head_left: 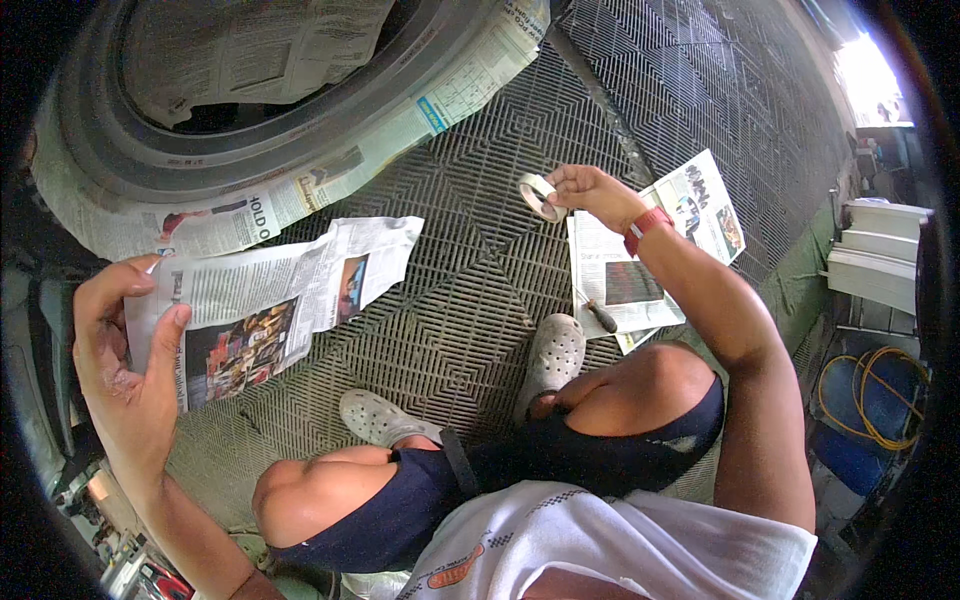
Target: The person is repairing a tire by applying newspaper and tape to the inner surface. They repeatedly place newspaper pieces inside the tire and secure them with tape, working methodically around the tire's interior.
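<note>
- Left hand (pixel 122 365): grip closed on the left end of a newspaper sheet (pixel 250 320), thumb over the printed face; finger placement behind the paper is partly hidden.
- Sheet hangs above the floor (pixel 480 270), slightly creased, long side reaching right, far end free. It's just below the tyre (pixel 230 165) from where I stand.
- Right hand (pixel 595 195): fingers pinching the right side of a pale tape roll (pixel 541 183), ring held up off the floor, well apart from the sheet. Red wristband (pixel 648 228) on that wrist.
- Tyre is upper left. Newspaper covering (pixel 250 50) fills much of its middle; a newspaper strip (pixel 220 225) runs along its outer edge.
- Loose newspapers (pixel 600 250) lie overlapping on the floor under the right forearm. Dark-handled tool (pixel 601 316) on them, near the right clog (pixel 555 350).
- Left clog (pixel 375 415) on the ribbed floor too, knees bent.
- Far right: yellow hose (pixel 870 370), coiled, against something blue.
</note>
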The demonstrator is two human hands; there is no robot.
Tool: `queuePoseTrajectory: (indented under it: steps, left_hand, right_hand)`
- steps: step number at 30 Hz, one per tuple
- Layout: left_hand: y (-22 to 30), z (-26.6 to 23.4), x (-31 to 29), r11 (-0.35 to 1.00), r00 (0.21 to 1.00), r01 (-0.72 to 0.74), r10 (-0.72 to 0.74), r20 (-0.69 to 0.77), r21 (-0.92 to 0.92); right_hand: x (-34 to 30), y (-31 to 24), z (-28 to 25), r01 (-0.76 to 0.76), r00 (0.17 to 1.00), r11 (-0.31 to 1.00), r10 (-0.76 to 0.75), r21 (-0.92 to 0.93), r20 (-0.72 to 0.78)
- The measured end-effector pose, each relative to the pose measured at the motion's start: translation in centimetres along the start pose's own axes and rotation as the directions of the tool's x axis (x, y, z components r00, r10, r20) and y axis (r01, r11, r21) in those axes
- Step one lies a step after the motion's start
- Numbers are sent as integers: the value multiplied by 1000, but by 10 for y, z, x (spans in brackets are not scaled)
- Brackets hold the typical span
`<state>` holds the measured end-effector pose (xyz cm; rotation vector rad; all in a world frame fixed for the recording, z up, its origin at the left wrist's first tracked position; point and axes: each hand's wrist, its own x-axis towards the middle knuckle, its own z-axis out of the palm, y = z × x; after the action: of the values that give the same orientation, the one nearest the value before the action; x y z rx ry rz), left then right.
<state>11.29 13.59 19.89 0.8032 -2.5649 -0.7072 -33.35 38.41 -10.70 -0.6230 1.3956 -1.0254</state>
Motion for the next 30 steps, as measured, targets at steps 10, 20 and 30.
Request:
queuePoseTrajectory:
  steps: [10, 20, 30]
  left_hand:
    - [30, 25, 36, 985, 999, -33, 30, 23, 172]
    - [9, 11, 20, 961, 961, 276, -275, -26, 30]
    - [19, 26, 15, 986, 987, 91, -69, -148, 143]
  right_hand:
    - [-40, -162, 145, 374, 905, 925, -346, -73, 248]
    - [-3, -208, 293, 664, 737, 745, -637, -65, 228]
    - [13, -182, 301, 712, 695, 647, -705, -272, 143]
